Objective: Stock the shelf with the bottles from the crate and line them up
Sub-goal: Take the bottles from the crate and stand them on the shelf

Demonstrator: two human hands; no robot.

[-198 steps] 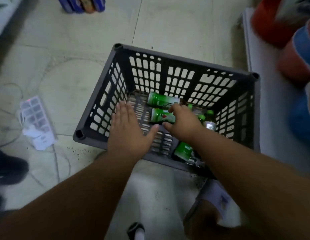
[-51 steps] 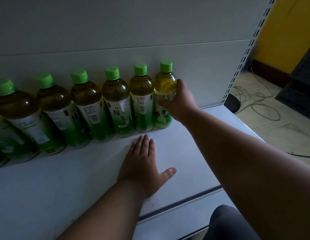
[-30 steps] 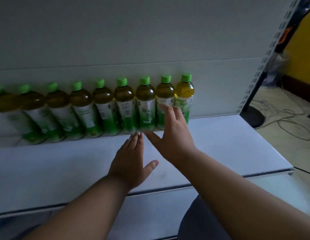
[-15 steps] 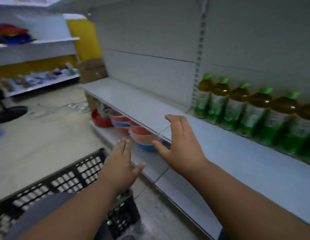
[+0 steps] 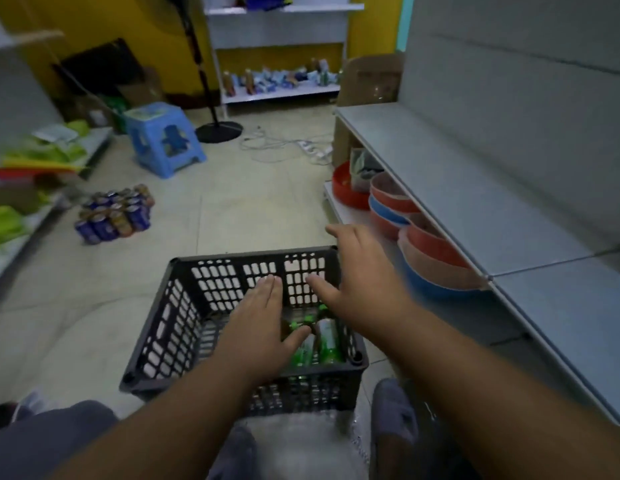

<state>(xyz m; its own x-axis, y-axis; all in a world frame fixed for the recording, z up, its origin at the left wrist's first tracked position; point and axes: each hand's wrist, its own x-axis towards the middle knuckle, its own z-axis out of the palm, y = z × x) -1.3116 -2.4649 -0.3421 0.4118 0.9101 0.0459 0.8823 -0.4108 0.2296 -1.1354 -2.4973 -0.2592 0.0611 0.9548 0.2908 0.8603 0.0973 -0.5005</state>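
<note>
Left hand (image 5: 258, 327): flat, palm down, fingers together and thumb out, holding nothing, spread over the open top of the crate (image 5: 184, 306). Right hand (image 5: 362, 275): open, fingers loosely apart, empty, at the crate's far right corner. Crate: dark plastic, lattice walls, standing on the tiled floor. Bottles (image 5: 319, 341): green-labelled, lying in the crate's right side, just beyond the left thumb and below the right palm; count cannot be told, as the hands cover part of them. Shelf (image 5: 474, 188): grey, bare along the stretch in view, to the right of the right fingers. Stacked bowls (image 5: 419, 244), red and blue: under the shelf, just right of the right fingertips. Cans (image 5: 114, 213): cluster on the floor, well left of the left fingers. Blue stool (image 5: 163, 136): far beyond both hands.
</note>
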